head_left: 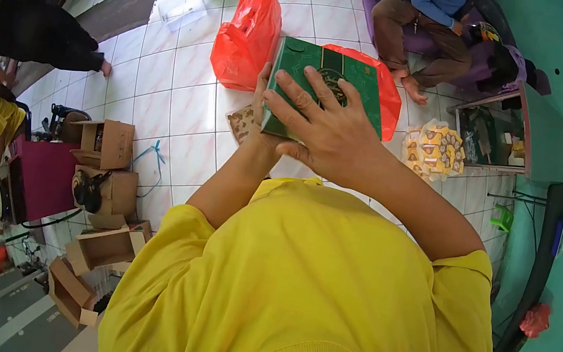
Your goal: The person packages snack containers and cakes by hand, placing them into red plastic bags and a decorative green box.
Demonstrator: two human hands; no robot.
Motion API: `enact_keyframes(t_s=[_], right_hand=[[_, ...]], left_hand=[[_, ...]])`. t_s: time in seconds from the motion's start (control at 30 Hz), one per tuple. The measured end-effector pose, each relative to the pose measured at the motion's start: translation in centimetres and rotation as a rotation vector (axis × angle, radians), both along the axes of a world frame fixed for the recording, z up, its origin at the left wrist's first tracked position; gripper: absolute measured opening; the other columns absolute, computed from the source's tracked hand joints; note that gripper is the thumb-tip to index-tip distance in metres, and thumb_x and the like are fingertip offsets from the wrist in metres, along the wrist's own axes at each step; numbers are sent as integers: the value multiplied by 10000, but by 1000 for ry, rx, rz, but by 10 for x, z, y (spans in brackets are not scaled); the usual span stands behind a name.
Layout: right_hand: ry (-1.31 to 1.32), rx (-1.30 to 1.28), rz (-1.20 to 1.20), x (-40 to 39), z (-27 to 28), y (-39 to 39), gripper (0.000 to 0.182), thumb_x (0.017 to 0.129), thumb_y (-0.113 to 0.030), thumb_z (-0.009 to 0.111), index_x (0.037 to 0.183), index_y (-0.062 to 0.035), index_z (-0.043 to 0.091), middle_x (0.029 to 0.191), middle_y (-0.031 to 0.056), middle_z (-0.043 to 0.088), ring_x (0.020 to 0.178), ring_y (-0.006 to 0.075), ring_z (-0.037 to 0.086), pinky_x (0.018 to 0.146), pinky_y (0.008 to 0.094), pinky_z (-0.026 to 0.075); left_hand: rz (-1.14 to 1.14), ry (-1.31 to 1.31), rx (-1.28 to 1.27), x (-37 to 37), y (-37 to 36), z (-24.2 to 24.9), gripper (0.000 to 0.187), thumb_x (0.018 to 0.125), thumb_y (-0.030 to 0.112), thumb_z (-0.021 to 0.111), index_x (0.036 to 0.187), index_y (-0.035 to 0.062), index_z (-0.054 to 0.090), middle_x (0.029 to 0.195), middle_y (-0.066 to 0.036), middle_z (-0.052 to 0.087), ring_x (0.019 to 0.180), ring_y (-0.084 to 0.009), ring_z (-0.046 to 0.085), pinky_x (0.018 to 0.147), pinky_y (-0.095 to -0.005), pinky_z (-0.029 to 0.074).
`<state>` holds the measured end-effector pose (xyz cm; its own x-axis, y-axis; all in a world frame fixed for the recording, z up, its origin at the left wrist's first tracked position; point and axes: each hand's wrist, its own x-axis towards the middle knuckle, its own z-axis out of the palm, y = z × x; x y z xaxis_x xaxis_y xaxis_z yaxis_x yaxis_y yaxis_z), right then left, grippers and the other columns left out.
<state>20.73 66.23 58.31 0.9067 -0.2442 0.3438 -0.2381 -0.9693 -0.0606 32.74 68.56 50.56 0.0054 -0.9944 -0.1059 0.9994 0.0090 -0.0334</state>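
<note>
The green box (333,81) is in the upper middle of the frame, right between the two hands, and both of them touch it. The right hand (337,129) lies flat on top, palm down, with its fingers spread wide and pointing up and left; it is open and does not close around anything. The left hand (263,140) is at the box's left side and seems to hold it there, but its fingers go out of sight, so I cannot tell how tightly. Both hands are as near as can be. The box looks a bit longer across the frame than up it, but the right hand hides some of it, so I am not sure. One red bag (246,41) stands just up and left of the box, and a second red bag (392,101) shows behind its right side. I cannot see what is in them. A clear tub (179,5) sits farther up and left on the tile floor (188,117). To the right, yellow packs (435,150) lie near a low case (487,166) with small things in it.
</note>
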Motion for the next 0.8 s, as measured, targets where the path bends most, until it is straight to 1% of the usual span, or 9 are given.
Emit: enact_keyframes(t_s=[0.23,0.3,0.37,0.5,0.6,0.63,0.7,0.73,0.8], right_hand=[[-54,-163,94,23,-14,6,455,763,-200,558,1171,-30,449,1236,156,448,1123,298,443,859,397,375],[-270,0,89,17,-15,7,384,706,-148,578,1052,7,521,1088,148,524,1010,269,500,813,341,388],[-276,-37,86,8,-22,0,357,696,-132,580,1024,0,532,1020,124,529,949,248,506,793,344,385],[-423,-25,109,24,-44,0,327,655,-106,597,967,-20,553,871,76,509,819,203,490,750,362,370],[-431,105,109,41,-46,8,292,636,-47,651,918,-23,578,839,77,506,805,247,481,717,369,388],[-432,105,89,45,-50,10,292,636,-47,651,918,-23,578,839,77,506,805,247,481,717,369,388],[-463,448,89,53,-65,15,373,701,-125,663,1045,-50,540,881,82,519,812,229,491,739,368,386],[-461,464,70,61,-80,17,373,701,-125,663,1045,-50,540,881,82,519,812,229,491,739,368,386],[-567,1164,-271,75,-110,22,615,725,-337,660,1196,-33,408,1100,132,468,1010,232,471,904,390,327]], left_hand=[[71,-47,-29,38,9,-33,551,831,517,324,1141,96,497,1078,-139,556,947,-302,554,847,-436,444],[118,-65,-111,53,12,-36,519,848,474,334,1124,66,497,1062,-135,561,922,-285,564,819,-411,466],[298,-257,-3,59,15,-28,444,874,392,347,1089,35,500,1040,-119,568,885,-240,574,764,-367,496],[309,-222,-56,81,18,-47,441,865,403,370,1089,45,496,1044,-107,567,881,-190,570,743,-340,502],[434,-390,69,99,24,-72,433,873,391,361,1113,55,491,1074,-107,557,912,-198,560,765,-341,491],[401,-359,34,94,35,-38,443,873,398,372,1139,62,484,1106,-109,544,931,-214,551,798,-349,476],[370,-441,50,120,56,-75,510,864,462,348,1161,68,479,1136,-115,529,981,-252,527,854,-392,442],[348,-450,106,130,69,-95,533,860,484,341,1161,66,480,1140,-119,526,998,-262,519,867,-406,433],[280,-559,-107,136,101,-106,509,878,417,373,1238,58,391,1243,-135,435,1126,-271,433,944,-442,371]])
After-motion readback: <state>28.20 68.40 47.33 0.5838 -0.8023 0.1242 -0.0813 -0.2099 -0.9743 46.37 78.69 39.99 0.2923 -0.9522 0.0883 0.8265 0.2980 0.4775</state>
